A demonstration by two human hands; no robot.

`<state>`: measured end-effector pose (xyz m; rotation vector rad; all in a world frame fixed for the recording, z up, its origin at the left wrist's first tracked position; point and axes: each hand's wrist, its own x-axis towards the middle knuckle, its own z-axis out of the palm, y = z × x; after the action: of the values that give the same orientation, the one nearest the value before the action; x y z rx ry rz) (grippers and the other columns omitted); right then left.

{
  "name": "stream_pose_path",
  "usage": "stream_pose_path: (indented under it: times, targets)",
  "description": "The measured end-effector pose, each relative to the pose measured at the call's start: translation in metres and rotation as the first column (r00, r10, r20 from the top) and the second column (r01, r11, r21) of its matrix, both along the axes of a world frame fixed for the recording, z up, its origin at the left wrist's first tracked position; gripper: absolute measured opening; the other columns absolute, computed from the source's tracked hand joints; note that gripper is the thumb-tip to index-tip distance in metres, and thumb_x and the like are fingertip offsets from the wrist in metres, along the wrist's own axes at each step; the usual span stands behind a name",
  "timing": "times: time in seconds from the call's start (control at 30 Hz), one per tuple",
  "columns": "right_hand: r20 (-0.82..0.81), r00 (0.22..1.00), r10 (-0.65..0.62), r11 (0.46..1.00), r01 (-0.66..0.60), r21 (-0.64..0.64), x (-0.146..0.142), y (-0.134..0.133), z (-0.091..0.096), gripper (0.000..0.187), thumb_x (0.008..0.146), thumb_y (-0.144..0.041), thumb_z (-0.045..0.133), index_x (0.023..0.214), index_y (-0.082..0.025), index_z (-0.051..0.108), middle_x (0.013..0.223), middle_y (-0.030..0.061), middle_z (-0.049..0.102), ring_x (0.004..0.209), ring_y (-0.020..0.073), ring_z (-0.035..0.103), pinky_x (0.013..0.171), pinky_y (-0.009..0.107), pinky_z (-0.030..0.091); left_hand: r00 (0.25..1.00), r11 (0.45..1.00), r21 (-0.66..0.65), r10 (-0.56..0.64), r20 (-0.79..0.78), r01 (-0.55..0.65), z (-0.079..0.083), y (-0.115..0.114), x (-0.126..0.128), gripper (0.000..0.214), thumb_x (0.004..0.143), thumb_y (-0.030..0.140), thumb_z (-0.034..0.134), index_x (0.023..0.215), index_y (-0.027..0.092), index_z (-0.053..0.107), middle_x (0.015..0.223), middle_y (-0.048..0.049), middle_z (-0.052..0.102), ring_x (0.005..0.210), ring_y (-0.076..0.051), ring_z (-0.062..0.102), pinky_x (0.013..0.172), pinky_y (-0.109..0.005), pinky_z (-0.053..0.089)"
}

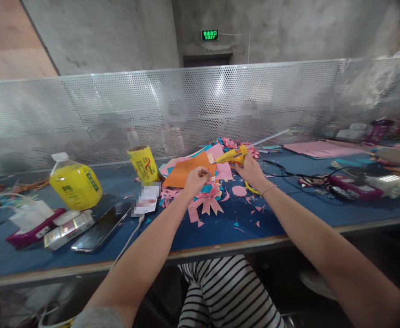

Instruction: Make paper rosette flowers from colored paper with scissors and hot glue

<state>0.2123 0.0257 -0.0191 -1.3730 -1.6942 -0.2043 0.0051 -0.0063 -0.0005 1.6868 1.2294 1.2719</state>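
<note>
My right hand (252, 171) is wrapped round a yellow hot glue gun (230, 156), with a long pale glue stick (270, 137) jutting from its back. The gun's nozzle points left, above the fingers of my left hand (196, 179). Those fingers are pinched together; whatever they hold is too small to make out. Just under them lies a pink paper ribbon rosette (209, 200) with notched tails. Behind my left hand are orange paper sheets (182, 169). A pink paper circle (239, 191) and small scraps lie below the glue gun.
On the left stand a jug of yellow liquid (75, 184) and a yellow cardboard tube (143, 164); a phone (100, 230) and a cigarette-like box (68, 231) lie nearer. Pink flowers (230, 144) sit behind. At right are cables, pink sheets (322, 148) and another person's hand (396, 157).
</note>
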Motion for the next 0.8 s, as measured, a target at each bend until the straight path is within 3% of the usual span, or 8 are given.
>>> stream_pose_path:
  times: [0.33,0.8]
  targets:
    - [0.002,1.000,-0.017,0.999,0.017,-0.048,0.001,-0.003,0.004,0.028,0.075,-0.026,0.044,0.099,-0.013,0.038,0.089,0.0177,0.057,0.082,0.0310,0.059,0.068,0.041,0.046,1.000,0.999,0.044,-0.022,0.001,0.022,-0.005,0.004,-0.002,0.009,0.063,0.021,0.059,0.062,0.016,0.053,0.061,0.0010,0.057,0.055,-0.010,0.054,0.050,-0.021,0.044]
    - [-0.035,0.999,0.035,0.997,-0.037,-0.062,0.004,-0.002,0.004,0.025,0.075,-0.026,0.046,0.097,-0.016,0.037,0.086,0.0143,0.058,0.082,0.0285,0.059,0.068,0.039,0.046,1.000,0.999,0.034,0.024,-0.004,-0.024,0.007,-0.007,0.001,0.005,0.062,0.016,0.057,0.059,0.015,0.053,0.058,0.0016,0.056,0.053,-0.009,0.054,0.049,-0.020,0.043]
